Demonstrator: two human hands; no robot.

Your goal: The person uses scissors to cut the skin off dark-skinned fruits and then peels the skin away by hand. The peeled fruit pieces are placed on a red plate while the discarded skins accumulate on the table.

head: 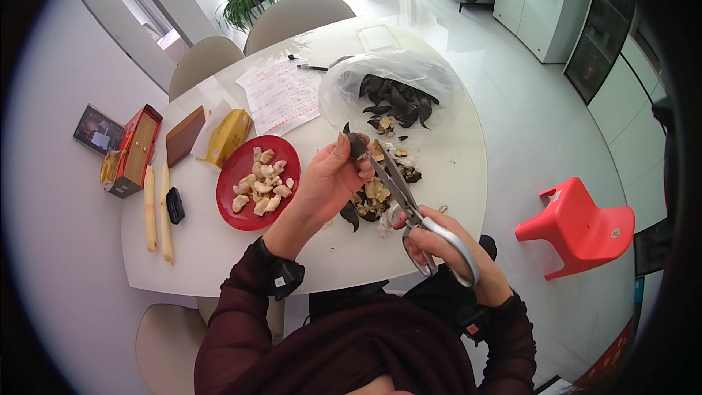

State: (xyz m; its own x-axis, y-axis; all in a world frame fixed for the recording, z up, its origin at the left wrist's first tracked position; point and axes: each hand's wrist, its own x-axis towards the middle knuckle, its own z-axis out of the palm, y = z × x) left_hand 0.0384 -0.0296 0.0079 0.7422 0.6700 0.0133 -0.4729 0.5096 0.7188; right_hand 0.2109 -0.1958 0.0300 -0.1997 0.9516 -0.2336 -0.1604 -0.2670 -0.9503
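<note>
My left hand pinches a dark horned water caltrop between thumb and fingers, one horn pointing up. Around the handles of a pair of scissors my right hand is closed; the blades lie slightly parted, their tips at the caltrop's lower end. Whether they touch the shell cannot be told. Below the hands is a pile of split shells on crumpled clear plastic. Pale peeled kernels lie on a red plate to the left. Several unpeeled caltrops fill a clear plastic bag beyond.
On the white table are a handwritten sheet, a pen, a yellow packet, a black case, two pale peeled sticks and a red box. A red plastic stool stands on the floor at right.
</note>
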